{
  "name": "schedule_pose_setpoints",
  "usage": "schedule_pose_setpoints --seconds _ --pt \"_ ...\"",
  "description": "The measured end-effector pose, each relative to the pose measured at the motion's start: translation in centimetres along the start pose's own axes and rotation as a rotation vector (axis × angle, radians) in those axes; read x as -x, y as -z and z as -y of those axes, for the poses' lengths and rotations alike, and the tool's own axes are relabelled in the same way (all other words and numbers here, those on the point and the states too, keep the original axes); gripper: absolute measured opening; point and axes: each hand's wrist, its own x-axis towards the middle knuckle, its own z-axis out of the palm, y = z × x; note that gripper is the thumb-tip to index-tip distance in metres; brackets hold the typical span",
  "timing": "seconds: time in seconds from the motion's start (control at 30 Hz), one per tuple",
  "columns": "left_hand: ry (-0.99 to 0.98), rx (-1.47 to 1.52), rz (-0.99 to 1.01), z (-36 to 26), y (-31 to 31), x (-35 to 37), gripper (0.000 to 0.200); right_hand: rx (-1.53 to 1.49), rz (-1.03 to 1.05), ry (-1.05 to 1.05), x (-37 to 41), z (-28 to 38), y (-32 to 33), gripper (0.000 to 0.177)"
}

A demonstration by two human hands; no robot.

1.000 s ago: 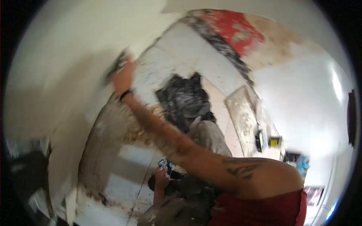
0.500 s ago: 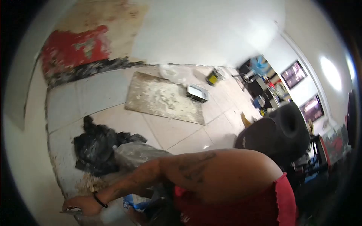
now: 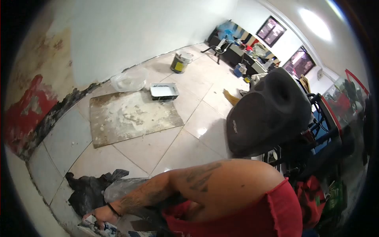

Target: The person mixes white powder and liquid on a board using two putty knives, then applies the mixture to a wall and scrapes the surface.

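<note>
My right hand (image 3: pixel 102 215), with a dark band at the wrist, is low at the left, its fingers closed around a small pale, flat-looking piece that I cannot make out clearly. Right under it is a crumpled white, blue and dark plastic bag (image 3: pixel 112 228), cut off by the lower edge. Just beyond the hand lies a black plastic bag (image 3: pixel 89 193), with a clear grey plastic sheet (image 3: pixel 122 187) beside it, partly behind my forearm. My left hand does not show.
A board smeared with white powder (image 3: pixel 138 116) lies on the tiles. Around it are a white-filled tray (image 3: pixel 164 91), a clear plastic bag (image 3: pixel 129 81) and a bucket (image 3: pixel 181 62). A large black speaker (image 3: pixel 268 114) stands to the right. The wall at left has peeling red paint (image 3: pixel 29 112).
The view has swung to the right, so the board, tray and speaker sit further left. My right hand has gone from near the wall's foot to the crumpled printed bag.
</note>
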Motion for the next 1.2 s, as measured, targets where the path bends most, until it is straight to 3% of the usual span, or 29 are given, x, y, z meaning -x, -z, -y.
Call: schedule_pose_setpoints --seconds 0.03,0.07,0.13,0.2,0.23,0.27,0.3,0.33,0.37,0.43,0.53,0.63,0.8,0.9,1.07,1.2 --pt "-0.002 -0.007 -0.019 0.3 0.9 0.0 0.037 -0.116 0.013 -0.252 0.4 -0.8 0.1 0.013" --pt "-0.024 -0.02 -0.053 0.7 2.1 0.1 0.038 -0.04 -0.01 -0.212 0.1 0.4 0.6 0.012" --pt "-0.12 -0.092 -0.137 2.2 5.8 1.8 0.039 0.636 0.131 0.232 -0.1 2.0 2.9 0.019" --pt "-0.367 -0.292 -0.208 3.5 9.1 5.2 0.041 -0.102 -0.06 -0.291 -0.5 5.6 3.4 0.045" --pt "-0.407 -0.318 -0.217 3.3 9.6 6.3 0.041 0.151 0.073 -0.244 -0.8 5.5 4.3 0.057" --pt "-0.358 -0.209 -0.198 3.1 9.8 7.3 0.042 0.001 0.031 -0.358 -0.3 5.0 4.0 0.06" --pt "-0.022 0.463 -0.112 1.5 9.5 6.4 0.038 -0.015 0.078 -0.417 0.5 3.8 3.7 0.064" --pt "0.303 1.171 -0.277 -0.2 9.1 5.5 0.035 -0.281 -0.017 -0.633 -0.8 5.9 2.8 0.068" --pt "0.257 1.355 -0.2 0.5 9.0 4.8 0.033 -0.277 0.015 -0.57 0.0 4.5 1.9 0.072" --pt "0.229 1.226 -0.34 -3.7 8.8 3.9 0.028 -0.517 0.067 -0.635 0.3 4.0 0.4 0.072" --pt "0.333 1.241 -0.657 -4.3 9.3 2.8 0.021 -0.385 0.147 -0.554 0.2 3.3 -3.4 0.072" --pt "0.271 1.232 -0.677 -3.7 10.7 2.6 0.029 -0.353 0.212 -0.469 -1.3 3.1 -5.8 0.07" --pt "0.226 1.319 -0.742 -2.3 13.2 2.7 0.025 -0.257 0.248 -0.529 -3.6 3.3 -8.8 0.066" --pt "0.334 1.223 -0.785 -1.5 14.2 2.9 0.025 -0.246 0.276 -0.451 -4.3 3.9 -10.4 0.067" --pt "0.265 1.317 -0.766 -3.0 15.1 2.9 0.019 -0.206 0.326 -0.508 -4.8 5.3 -11.6 0.068" --pt "0.223 1.327 -0.785 -3.1 15.1 2.7 0.016 -0.138 0.406 -0.374 -4.8 4.6 -12.1 0.067"
